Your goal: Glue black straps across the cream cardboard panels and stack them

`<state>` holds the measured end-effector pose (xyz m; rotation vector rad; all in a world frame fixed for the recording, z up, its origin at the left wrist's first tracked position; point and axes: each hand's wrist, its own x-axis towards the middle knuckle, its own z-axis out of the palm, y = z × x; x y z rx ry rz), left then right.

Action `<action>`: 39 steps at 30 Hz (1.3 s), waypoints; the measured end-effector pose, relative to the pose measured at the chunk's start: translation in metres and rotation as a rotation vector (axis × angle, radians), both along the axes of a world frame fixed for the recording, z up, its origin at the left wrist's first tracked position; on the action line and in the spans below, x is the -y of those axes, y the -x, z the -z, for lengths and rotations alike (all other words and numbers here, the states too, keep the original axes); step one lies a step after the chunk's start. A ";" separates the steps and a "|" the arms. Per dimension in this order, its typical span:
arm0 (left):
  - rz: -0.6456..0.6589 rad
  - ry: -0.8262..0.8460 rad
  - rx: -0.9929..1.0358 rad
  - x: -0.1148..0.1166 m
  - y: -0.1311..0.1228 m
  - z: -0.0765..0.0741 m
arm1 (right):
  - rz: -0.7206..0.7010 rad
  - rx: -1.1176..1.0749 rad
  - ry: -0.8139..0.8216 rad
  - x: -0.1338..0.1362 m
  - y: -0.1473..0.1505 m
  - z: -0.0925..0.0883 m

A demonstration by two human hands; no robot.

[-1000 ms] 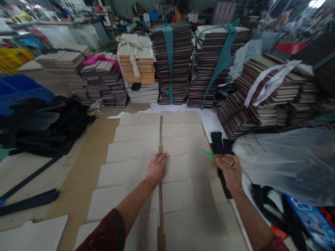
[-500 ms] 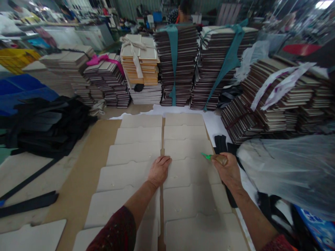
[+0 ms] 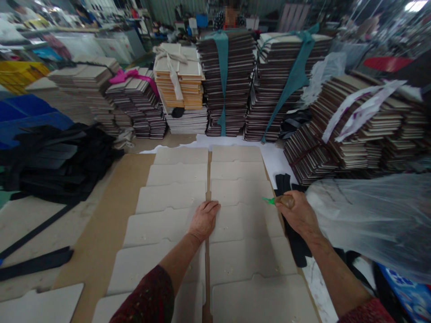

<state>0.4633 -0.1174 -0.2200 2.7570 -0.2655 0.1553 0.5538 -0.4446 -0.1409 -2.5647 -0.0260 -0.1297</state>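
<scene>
Ok so call the far end of the pale worktop [image 3: 27,211] twelve o'clock. The right hand [image 3: 299,213], at four from the middle, has its fingers wrapped round what looks like a rounded brown squeeze bottle with a thin green nozzle [image 3: 286,201]. The nozzle points towards nine, low over the right-hand column of flat beige overlapping panels [image 3: 235,190]. Can't tell if the tip's touching. The left hand [image 3: 204,220] is at half six, palm down, fingers stretched out, gripping nothing I can see, by the narrow brown gap [image 3: 207,264] between that column and the left-hand column of flat beige panels [image 3: 170,197].

What'd worry me: the panels overlap and look loose, so a sideways drag from the left hand could shove a few crooked. Too hard a squeeze and whatever's in the bottle probably blobs out. Those tiny pale specks [image 3: 226,271] could smear under the dark red patterned sleeve [image 3: 151,291] if they're wet, no idea if they are. And the long black fabric strips [image 3: 299,255] at half four would be easy to snag
</scene>
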 end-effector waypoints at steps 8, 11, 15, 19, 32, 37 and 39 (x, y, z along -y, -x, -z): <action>-0.013 -0.002 -0.008 0.001 0.001 -0.001 | 0.195 -0.069 -0.549 -0.006 0.006 0.024; -0.024 -0.013 -0.021 0.002 0.001 -0.003 | 0.363 -0.167 -0.883 -0.023 0.011 0.029; -0.040 -0.031 -0.046 0.003 0.004 -0.005 | 0.317 -0.239 -0.969 -0.052 0.016 0.028; -0.073 -0.040 -0.067 0.005 0.006 -0.006 | 0.048 -0.235 -0.763 -0.082 0.017 0.024; -0.066 -0.027 -0.065 0.004 0.006 -0.006 | -0.274 -0.061 -0.252 -0.125 0.009 0.013; -0.070 -0.030 -0.058 0.005 0.005 -0.005 | -0.317 -0.018 -0.081 -0.124 0.005 -0.002; -0.071 -0.030 -0.055 0.005 0.005 -0.005 | -0.329 -0.028 -0.053 -0.121 0.003 -0.006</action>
